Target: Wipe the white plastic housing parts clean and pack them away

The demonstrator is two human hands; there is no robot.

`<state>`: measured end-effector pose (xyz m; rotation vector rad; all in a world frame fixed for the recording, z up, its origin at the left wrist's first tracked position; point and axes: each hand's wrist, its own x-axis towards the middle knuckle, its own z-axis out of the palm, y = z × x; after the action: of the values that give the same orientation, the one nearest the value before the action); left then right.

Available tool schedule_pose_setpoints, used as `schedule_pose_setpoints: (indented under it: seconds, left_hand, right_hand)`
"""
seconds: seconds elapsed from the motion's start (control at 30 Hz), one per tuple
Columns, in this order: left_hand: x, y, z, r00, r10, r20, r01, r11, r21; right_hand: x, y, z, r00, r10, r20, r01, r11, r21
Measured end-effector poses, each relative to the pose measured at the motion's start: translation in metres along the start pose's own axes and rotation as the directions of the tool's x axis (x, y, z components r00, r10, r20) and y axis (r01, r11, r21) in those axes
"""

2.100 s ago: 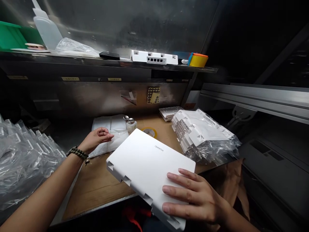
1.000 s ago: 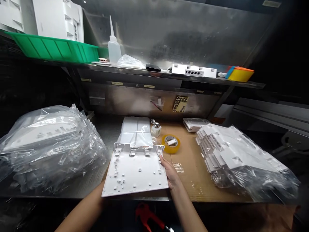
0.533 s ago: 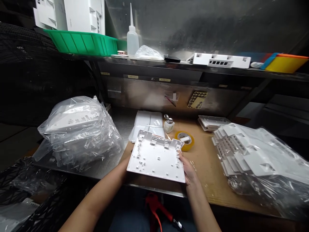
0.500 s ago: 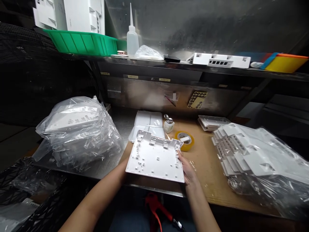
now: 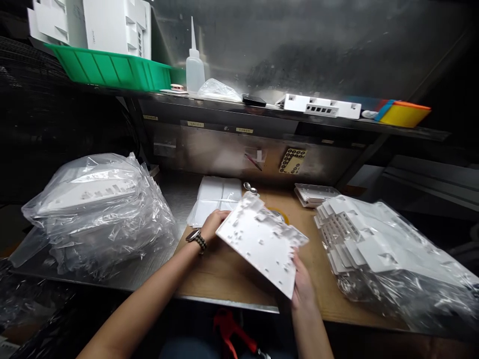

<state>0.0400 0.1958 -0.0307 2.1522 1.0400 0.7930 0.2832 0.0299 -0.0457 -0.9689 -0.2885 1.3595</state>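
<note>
Thing: white plastic panel (image 5: 262, 243), the side with small bosses facing up. It is tilted and lifted clear of the cardboard-topped surface (image 5: 224, 271).
Left hand: our left hand (image 5: 216, 223) is closed on the panel's far-left corner. There are beads at the wrist.
Right hand: our right hand (image 5: 302, 285) grasps the panel's near-right corner with the thumb on the rim. The fingers underneath are hidden.
Handling: we judge it light, thin and stiff. The smooth plastic is likely slippery. The notched tabs and bosses look snappable, so plain corners and straight edges are the safer hold.
Right of panel: bagged stack of white parts (image 5: 374, 249), near. We can't tell if there is any contact.
Left of panel: bagged pile (image 5: 93, 209), well apart.
Behind panel: flat white bags (image 5: 217, 197) and a small tray stack (image 5: 314, 193).
Above panel: shelf (image 5: 262, 112) carrying a green tray (image 5: 108, 72), a squeeze bottle (image 5: 194, 70) and a white housing (image 5: 322, 105).
Below panel: the surface's near edge is just beneath, with a red-handled tool (image 5: 226, 329) under it.
Room: bare cardboard under the panel and to its left gives open room. The right side is crowded by the bagged stack.
</note>
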Motion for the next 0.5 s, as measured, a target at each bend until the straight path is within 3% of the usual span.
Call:
schedule_pose_setpoints:
  seconds: [0.03,0.07,0.13,0.2,0.23,0.37,0.5]
  left_hand:
    - [0.004,0.004,0.001,1.0,0.015,0.009,-0.015,1.0,-0.004]
    - [0.007,0.009,0.003,0.999,0.027,0.02,-0.027,1.0,-0.012]
    - [0.01,0.021,0.009,0.998,0.044,0.046,-0.042,0.998,-0.037]
    - [0.013,0.032,0.017,0.996,0.048,0.077,-0.043,0.997,-0.067]
    - [0.015,0.037,0.02,0.995,0.046,0.089,-0.038,0.996,-0.081]
    - [0.027,0.05,0.025,0.999,0.016,0.032,-0.013,0.997,-0.08]
    - [0.028,0.06,0.013,0.979,0.084,-0.184,-0.076,0.996,0.053]
  right_hand:
    - [-0.01,-0.002,-0.005,0.983,-0.144,-0.115,0.142,0.99,-0.024]
    - [-0.021,-0.001,-0.009,0.919,-0.309,-0.246,0.299,0.951,-0.08]
    - [-0.041,0.007,-0.015,0.694,-0.589,-0.415,0.526,0.808,-0.267]
    - [-0.054,0.025,-0.018,0.533,-0.743,-0.406,0.587,0.67,-0.454]
    - [-0.058,0.035,-0.018,0.503,-0.787,-0.356,0.584,0.613,-0.532]
    - [-0.062,0.072,-0.018,0.563,-0.818,-0.121,0.503,0.455,-0.735]
    - [-0.071,0.084,-0.011,0.588,-0.805,-0.084,0.449,0.41,-0.794]
